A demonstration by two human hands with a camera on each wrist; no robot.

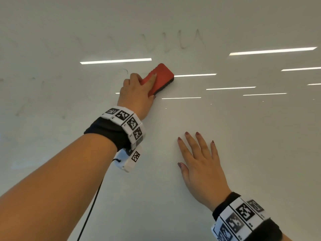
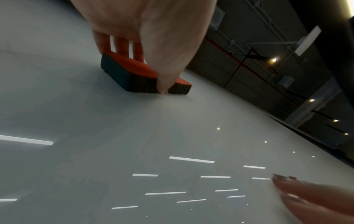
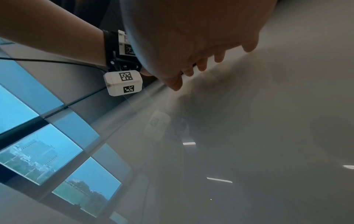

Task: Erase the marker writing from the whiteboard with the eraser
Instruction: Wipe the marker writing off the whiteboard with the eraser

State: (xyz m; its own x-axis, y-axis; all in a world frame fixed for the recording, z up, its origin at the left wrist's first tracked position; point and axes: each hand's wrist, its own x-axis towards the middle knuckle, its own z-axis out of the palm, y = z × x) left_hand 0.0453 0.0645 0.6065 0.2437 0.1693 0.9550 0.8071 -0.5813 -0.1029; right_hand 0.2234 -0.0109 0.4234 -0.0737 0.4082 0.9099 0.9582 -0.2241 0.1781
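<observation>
Eraser (image 1: 160, 77) gripped in my left hand (image 1: 137, 92) against the whiteboard (image 1: 243, 136), faint marker smears (image 1: 173, 42) above it, my right hand (image 1: 199, 164) spread flat.

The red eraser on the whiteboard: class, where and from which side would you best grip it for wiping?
Grip the eraser across its two long side edges, coming from the red back, as the left hand does: thumb on one side, fingers on the other. Its dark felt face lies flat on the whiteboard, so only back and sides are free.
</observation>
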